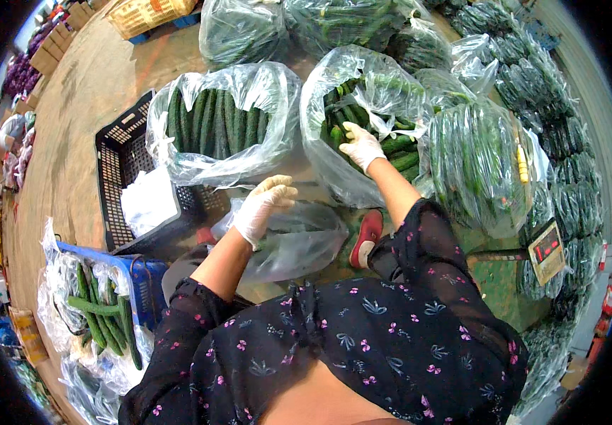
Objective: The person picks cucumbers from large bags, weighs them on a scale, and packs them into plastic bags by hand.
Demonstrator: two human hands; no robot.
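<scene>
My left hand point(262, 211), in a thin white glove, hovers over the floor with its fingers loosely bent and nothing in them. Below it lies a clear plastic bag point(306, 247). My right hand point(363, 147), gloved too, reaches into the mouth of an open clear bag point(316, 159) of loose cucumbers point(402, 154). Its thumb and fingers are apart, close above the cucumbers; whether they touch any is unclear. Left of that bag stands another open clear bag point(285, 133), where dark green cucumbers point(218, 122) lie side by side in a neat row.
A black plastic crate point(109, 196) holds white sheets point(149, 202). Nearer on the left, a blue crate point(146, 289) has several cucumbers point(101, 311) on plastic. To the right are a filled bag point(478, 164), a yellow-handled tool point(522, 163), a scale display point(546, 252) and stacked bagged cucumbers point(577, 170).
</scene>
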